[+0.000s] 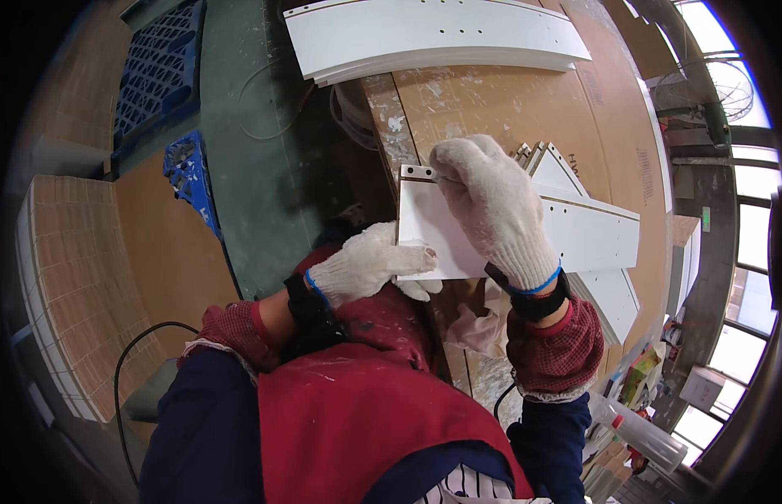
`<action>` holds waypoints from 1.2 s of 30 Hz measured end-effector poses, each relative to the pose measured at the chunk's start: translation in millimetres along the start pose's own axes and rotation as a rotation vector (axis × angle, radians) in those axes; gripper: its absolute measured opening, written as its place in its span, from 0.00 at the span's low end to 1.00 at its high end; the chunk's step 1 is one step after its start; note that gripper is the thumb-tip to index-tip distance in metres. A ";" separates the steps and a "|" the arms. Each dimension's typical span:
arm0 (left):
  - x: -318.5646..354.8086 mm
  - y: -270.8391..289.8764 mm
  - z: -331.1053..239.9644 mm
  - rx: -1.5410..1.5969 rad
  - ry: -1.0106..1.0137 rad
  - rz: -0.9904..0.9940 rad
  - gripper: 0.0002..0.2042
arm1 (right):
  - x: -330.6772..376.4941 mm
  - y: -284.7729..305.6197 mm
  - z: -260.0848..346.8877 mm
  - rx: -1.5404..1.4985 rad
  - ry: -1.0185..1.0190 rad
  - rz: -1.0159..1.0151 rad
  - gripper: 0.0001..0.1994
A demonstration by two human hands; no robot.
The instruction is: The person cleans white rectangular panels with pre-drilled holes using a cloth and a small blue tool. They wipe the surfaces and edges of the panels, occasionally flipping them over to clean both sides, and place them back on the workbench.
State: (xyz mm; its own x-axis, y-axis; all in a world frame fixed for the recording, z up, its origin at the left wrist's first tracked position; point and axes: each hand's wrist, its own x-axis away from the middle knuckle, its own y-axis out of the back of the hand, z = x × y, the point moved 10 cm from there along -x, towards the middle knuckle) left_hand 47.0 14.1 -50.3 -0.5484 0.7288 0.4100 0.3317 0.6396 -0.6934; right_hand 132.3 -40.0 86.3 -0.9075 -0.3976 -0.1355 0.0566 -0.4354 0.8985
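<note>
A white board (426, 220) with drilled holes along its edges lies at the near edge of the cardboard-covered table. My left hand (366, 262), in a white knit glove, grips the board's near left corner, thumb on top and fingers underneath. Over the board's far left part is my right hand (496, 202), gloved the same way. Its fingers are curled together beside the drilled edge, and whatever they may hold is hidden. Other white boards (608, 296) lie crossed beneath and behind this one.
A stack of long white boards (437, 38) with holes sits at the table's far side. Cardboard (492, 105) covers the table. A crumpled cloth (482, 323) lies near my right forearm. On the left are a blue pallet (160, 63) and a big stack of boards (84, 294). A clear bottle (647, 433) is lower right.
</note>
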 end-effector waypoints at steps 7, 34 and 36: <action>-1.4 -2.0 0.5 0.014 -0.088 0.098 0.16 | -7.9 -21.4 32.6 0.004 0.152 0.045 0.07; -0.8 2.3 -0.6 0.032 -0.098 0.126 0.26 | 6.3 22.2 -20.1 0.257 0.042 -0.012 0.07; 0.6 19.5 11.3 0.153 -0.139 0.126 0.33 | 27.5 47.7 -42.2 -0.016 -0.163 -0.060 0.11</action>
State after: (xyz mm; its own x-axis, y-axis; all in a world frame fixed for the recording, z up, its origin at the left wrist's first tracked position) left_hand 44.4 24.2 -70.3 -0.6141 0.7530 0.2364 0.2900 0.4938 -0.8198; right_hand 127.6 -105.7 107.9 -0.9650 -0.2343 -0.1181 0.0055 -0.4681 0.8837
